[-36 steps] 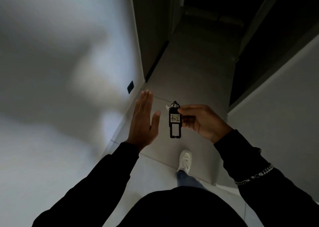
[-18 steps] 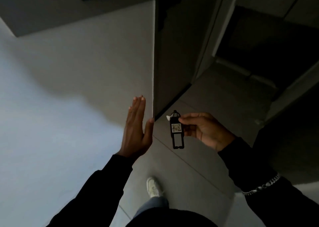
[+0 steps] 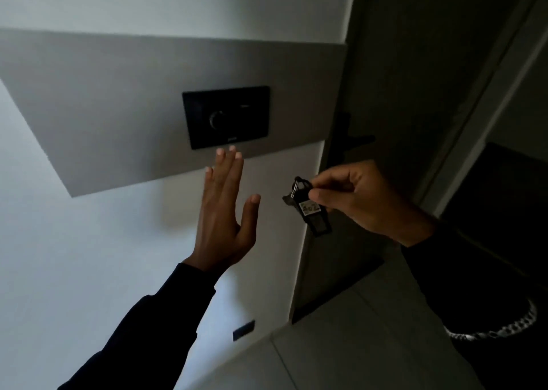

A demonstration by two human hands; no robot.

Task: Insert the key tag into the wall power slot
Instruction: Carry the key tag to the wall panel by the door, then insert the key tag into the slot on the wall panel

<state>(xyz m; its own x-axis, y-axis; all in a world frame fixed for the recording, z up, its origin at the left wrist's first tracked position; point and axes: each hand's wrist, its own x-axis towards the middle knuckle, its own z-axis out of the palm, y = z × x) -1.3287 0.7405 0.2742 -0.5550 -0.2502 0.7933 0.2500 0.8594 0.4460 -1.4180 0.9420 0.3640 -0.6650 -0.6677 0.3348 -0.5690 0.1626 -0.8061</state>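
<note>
A black wall power panel with a round knob and a small slot near its upper right sits on a grey band of the wall. My left hand is raised flat and empty, fingertips just below the panel's lower edge. My right hand pinches the top of a black key tag with a small white number label and a metal ring. The tag hangs tilted, to the right of and below the panel, apart from the wall.
A dark door with a black handle stands just right of the wall's corner. A small dark socket sits low on the white wall. Pale tiled floor lies below. A chain bracelet is on my right wrist.
The view has swung upward from the floor to the wall, bringing the panel into sight. Both hands have risen towards it, and the tag now hangs tilted.
</note>
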